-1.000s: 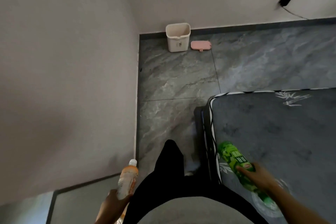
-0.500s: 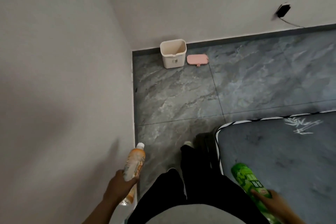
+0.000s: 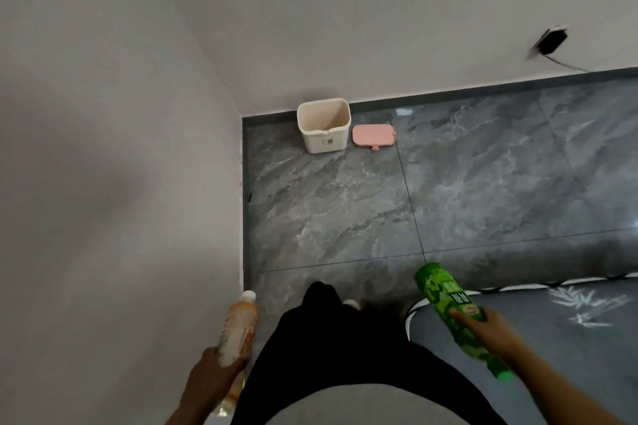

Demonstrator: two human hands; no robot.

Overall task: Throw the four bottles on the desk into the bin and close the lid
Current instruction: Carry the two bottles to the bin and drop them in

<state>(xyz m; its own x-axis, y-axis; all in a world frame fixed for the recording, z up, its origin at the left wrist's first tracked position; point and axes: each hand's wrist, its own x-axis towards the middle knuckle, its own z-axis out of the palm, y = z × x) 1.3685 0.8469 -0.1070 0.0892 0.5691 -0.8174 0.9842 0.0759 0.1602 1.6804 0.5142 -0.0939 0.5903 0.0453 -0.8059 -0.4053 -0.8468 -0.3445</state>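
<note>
My left hand (image 3: 210,376) grips an orange bottle (image 3: 238,331) with a white cap, held low beside the left wall. My right hand (image 3: 490,331) grips a green bottle (image 3: 448,304) that points forward with its base leading. A cream bin (image 3: 324,129) stands open in the far corner of the floor, well ahead of both hands. Its pink lid (image 3: 373,135) lies flat on the floor just right of the bin. No other bottles show.
A plain wall (image 3: 121,148) runs close along my left. A dark grey mat-covered desk corner (image 3: 552,338) with a white edge sits at lower right. Grey marbled floor tiles (image 3: 345,217) stretch between me and the bin. My dark trouser leg (image 3: 324,321) is mid-stride.
I have walked forward towards the bin, which looks nearer. The desk has slid back to lower right. The green bottle has lifted off the desk and now points forward over the floor.
</note>
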